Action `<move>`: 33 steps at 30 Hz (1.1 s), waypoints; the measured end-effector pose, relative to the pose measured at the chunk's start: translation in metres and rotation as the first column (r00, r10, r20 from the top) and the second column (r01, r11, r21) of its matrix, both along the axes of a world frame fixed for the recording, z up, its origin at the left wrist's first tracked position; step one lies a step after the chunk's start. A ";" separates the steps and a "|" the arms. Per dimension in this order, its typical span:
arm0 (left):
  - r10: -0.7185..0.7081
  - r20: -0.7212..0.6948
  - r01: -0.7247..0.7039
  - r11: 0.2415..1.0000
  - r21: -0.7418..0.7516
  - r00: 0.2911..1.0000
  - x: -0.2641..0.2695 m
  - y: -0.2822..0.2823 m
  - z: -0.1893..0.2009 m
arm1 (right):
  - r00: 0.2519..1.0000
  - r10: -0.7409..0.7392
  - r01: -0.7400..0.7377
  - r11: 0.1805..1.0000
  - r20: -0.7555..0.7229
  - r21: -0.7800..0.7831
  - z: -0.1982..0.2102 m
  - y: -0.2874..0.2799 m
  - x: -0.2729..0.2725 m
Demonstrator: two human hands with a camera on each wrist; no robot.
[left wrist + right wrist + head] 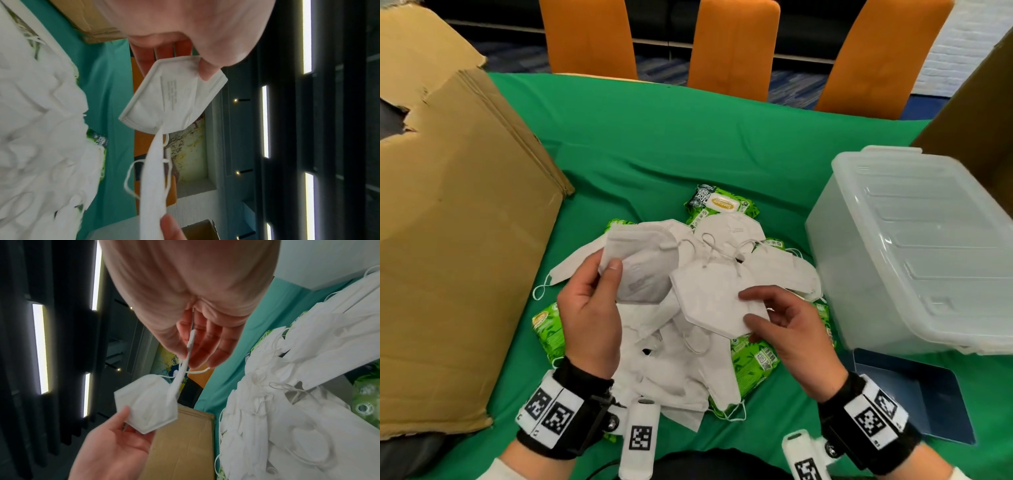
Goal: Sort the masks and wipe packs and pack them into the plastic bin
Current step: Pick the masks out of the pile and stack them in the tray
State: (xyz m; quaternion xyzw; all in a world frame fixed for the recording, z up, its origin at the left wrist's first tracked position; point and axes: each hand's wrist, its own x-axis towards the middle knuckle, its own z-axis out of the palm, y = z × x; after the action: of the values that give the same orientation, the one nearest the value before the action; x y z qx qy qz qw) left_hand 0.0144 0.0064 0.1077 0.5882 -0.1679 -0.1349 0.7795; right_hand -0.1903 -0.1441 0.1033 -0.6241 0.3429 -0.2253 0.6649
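A loose pile of white folded masks (674,363) lies on the green cloth, over several green wipe packs (753,359). One more wipe pack (719,204) sits at the pile's far edge. My left hand (609,274) holds one mask (640,263) up, thumb on its front; the left wrist view shows this mask (174,97) pinched at a corner. My right hand (750,308) pinches a second mask (712,298) between thumb and fingers, seen edge-on in the right wrist view (185,363). The two held masks overlap above the pile. The translucent plastic bin (911,246) stands right of the pile.
A large cardboard box (458,257) fills the left side, close to my left hand. Another cardboard flap (983,113) rises behind the bin. A flat blue panel (914,394) lies in front of the bin. Orange chairs (732,48) stand past the table's far edge.
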 end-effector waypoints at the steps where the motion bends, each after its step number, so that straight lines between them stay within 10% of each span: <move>1: -0.016 0.052 0.016 1.000 0.002 0.999 0.001 0.002 0.006 | 1.000 -0.004 0.004 1.000 -0.001 0.012 0.000 -0.001 0.001; 7: -0.417 0.413 0.265 0.888 0.377 0.809 -0.021 -0.005 0.009 | 0.977 0.204 -0.212 0.966 0.067 0.148 0.011 0.004 0.013; 13: -0.645 0.076 0.574 0.722 0.388 0.760 -0.048 -0.011 0.001 | 0.994 0.062 -0.076 0.985 0.095 0.155 0.011 0.014 0.025; 20: -0.541 -0.008 0.508 0.785 0.355 0.841 -0.036 -0.012 -0.015 | 0.992 -0.094 0.073 0.970 -0.081 -0.233 -0.001 -0.002 0.015; 26: -0.480 -0.151 0.503 0.817 0.281 0.864 -0.031 -0.011 -0.020 | 0.971 0.238 -0.220 0.906 -0.005 0.362 -0.003 -0.004 0.011; 33: -0.428 -0.117 0.443 0.852 0.278 0.896 -0.026 -0.009 -0.028 | 0.959 0.258 -0.238 0.957 -0.113 0.165 -0.015 0.004 0.009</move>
State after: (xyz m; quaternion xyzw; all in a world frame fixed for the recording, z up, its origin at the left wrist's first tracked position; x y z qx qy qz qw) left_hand -0.0117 -0.0025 0.0798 0.6420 -0.2543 -0.3465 0.6349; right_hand -0.1817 -0.1405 0.0884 -0.6242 0.3215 -0.0711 0.7085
